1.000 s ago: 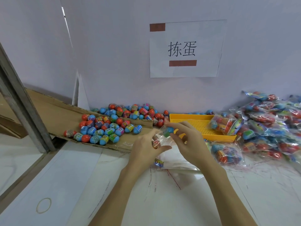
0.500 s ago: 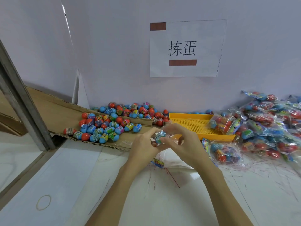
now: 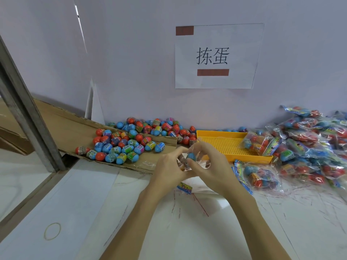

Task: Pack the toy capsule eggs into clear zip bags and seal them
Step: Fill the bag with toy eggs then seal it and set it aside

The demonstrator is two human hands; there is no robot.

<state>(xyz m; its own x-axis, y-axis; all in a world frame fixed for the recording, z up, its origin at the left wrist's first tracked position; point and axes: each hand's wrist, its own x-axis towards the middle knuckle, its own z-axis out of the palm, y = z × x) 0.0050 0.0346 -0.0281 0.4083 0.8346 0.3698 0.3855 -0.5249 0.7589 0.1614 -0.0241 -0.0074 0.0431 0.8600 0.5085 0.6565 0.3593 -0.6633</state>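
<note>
Both hands meet over the white table in the middle of the view. My left hand (image 3: pixel 167 168) grips a clear zip bag (image 3: pixel 183 163) at its mouth. My right hand (image 3: pixel 208 166) pinches a blue capsule egg (image 3: pixel 191 156) at the bag's opening; orange eggs show lower inside the bag. Loose red and blue capsule eggs (image 3: pixel 129 141) lie heaped on a cardboard sheet (image 3: pixel 62 124) to the left. Filled bags (image 3: pixel 309 147) are piled at the right.
A yellow perforated tray (image 3: pixel 227 145) sits just behind my hands, with one filled bag (image 3: pixel 258 141) on its right end. Another filled bag (image 3: pixel 260 175) lies right of my right hand. A metal post (image 3: pixel 28 117) slants at the left. A rubber band (image 3: pixel 52 231) lies near left.
My right hand has brought the blue egg from above the tray leftward and down into the mouth of the bag. My left hand has stayed in place, holding the bag.
</note>
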